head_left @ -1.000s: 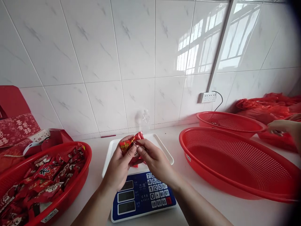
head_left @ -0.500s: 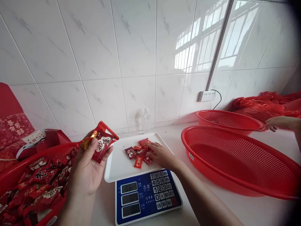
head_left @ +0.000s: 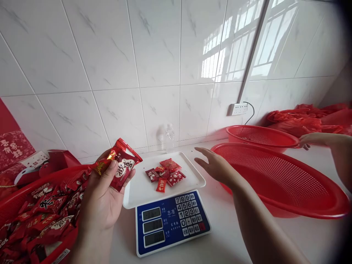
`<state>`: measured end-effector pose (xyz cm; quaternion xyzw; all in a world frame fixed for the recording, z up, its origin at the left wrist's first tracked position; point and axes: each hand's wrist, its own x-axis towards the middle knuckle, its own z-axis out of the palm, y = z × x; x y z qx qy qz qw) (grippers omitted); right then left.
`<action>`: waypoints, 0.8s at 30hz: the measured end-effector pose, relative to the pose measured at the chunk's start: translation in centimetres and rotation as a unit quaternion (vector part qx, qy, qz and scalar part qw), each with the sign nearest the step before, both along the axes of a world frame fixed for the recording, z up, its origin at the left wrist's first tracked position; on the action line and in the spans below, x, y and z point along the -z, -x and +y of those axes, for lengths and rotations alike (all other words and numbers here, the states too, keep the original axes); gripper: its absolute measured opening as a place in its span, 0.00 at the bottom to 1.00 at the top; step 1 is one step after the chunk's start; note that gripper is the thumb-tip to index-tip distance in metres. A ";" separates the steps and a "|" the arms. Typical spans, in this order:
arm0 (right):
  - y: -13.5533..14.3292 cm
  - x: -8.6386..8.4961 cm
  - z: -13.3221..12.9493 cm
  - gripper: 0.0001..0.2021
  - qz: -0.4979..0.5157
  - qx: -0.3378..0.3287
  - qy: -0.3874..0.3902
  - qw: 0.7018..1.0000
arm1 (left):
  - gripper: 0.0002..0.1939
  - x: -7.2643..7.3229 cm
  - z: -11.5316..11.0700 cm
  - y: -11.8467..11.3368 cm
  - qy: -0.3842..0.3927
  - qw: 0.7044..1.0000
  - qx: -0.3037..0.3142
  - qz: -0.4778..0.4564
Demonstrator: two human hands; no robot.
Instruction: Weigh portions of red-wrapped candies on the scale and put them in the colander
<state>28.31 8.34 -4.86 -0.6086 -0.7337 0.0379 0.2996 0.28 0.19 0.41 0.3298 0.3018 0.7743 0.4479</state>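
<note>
Several red and gold wrapped packets [head_left: 125, 167] are held between the thumb and fingers of my left hand [head_left: 107, 190], left of the scale's tray. Over the near edge of the large red basket [head_left: 275, 157], my right hand [head_left: 217, 165] has its fingers apart and holds nothing. A small pile of red packets [head_left: 167, 172] lies on the white tray [head_left: 137, 194]. Below the tray is the scale's blue panel [head_left: 173, 223], with three small displays and a keypad.
A red basket full of packets [head_left: 46, 220] stands at the lower left. Another red basket [head_left: 261, 135] is behind the large one, beside another person's hand [head_left: 310, 139]. A clear bottle [head_left: 169, 137] stands by the wall. Red bags [head_left: 305, 121] lie at the far right.
My right hand has lifted off the pile on the tray and moved right, toward the large basket. My left hand still holds its packets. The view has shifted slightly.
</note>
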 end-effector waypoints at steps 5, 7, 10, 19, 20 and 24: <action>-3.7 2.3 -1.2 0.24 -0.087 0.143 0.089 0.982 | 0.13 -0.4 -0.7 0.2 -0.014 1.000 0.004 0.008; -4.5 3.1 -1.7 0.24 -0.083 0.186 0.137 0.969 | 0.12 -0.5 -1.0 0.4 -0.022 1.000 0.002 0.012; -4.7 3.6 -1.9 0.22 -0.071 0.168 0.157 0.971 | 0.12 -0.7 -1.3 0.6 -0.033 0.999 0.009 0.016; -1.5 2.1 -0.4 0.17 -0.081 0.075 0.114 0.987 | 0.11 -1.1 -1.9 1.1 -0.050 0.999 -0.002 0.019; -1.0 1.9 -0.4 0.17 -0.082 0.072 0.107 0.988 | 0.11 -1.1 -1.9 1.2 -0.053 0.998 -0.002 0.019; 1.9 1.2 -0.9 0.20 -0.070 -0.009 0.068 0.995 | 0.11 -1.1 -1.7 1.2 -0.051 0.998 -0.001 0.024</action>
